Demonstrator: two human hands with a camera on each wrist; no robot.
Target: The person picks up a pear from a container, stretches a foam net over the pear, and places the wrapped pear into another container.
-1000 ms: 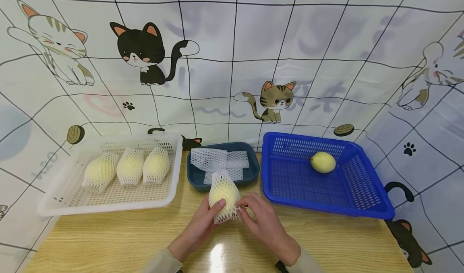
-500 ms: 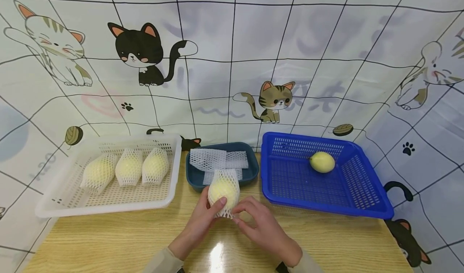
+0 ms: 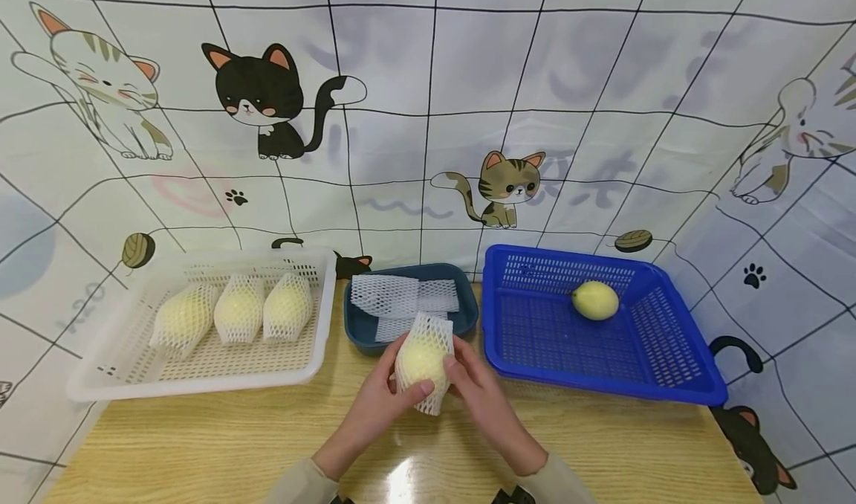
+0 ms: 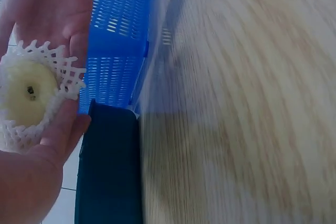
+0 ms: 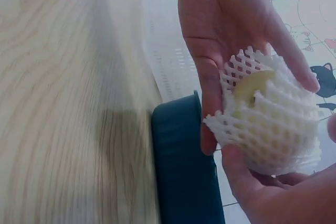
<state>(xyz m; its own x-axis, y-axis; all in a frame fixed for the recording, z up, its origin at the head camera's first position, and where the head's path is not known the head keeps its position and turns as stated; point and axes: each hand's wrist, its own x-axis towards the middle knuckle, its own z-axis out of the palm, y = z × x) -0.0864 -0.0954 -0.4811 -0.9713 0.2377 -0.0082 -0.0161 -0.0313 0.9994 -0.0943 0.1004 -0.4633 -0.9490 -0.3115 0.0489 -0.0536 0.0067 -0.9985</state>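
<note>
Above the table, in front of the small teal tray [image 3: 361,340], a pale yellow pear [image 3: 424,363] is wrapped in a white foam net sleeve [image 3: 438,327]. My left hand [image 3: 376,407] holds it from the left, thumb across its front. From the right, my right hand [image 3: 483,400] grips it with the thumb on the net. The left wrist view shows the pear's bare end [image 4: 30,90] framed by the net's open edge. Net also covers most of the pear in the right wrist view, with a bare patch [image 5: 252,87] at its open end. Some fingers are hidden behind it.
At left, a white basket [image 3: 200,386] holds three netted pears [image 3: 239,309]. Flat foam nets [image 3: 384,294] lie in the teal tray. The blue basket [image 3: 535,340] at right contains one bare pear [image 3: 595,300]. A cat-patterned sheet stands behind the wooden table [image 3: 200,444].
My right hand has moved from pinching the net's lower edge up to the pear's right side. The wrapped pear has shifted slightly right and tilted.
</note>
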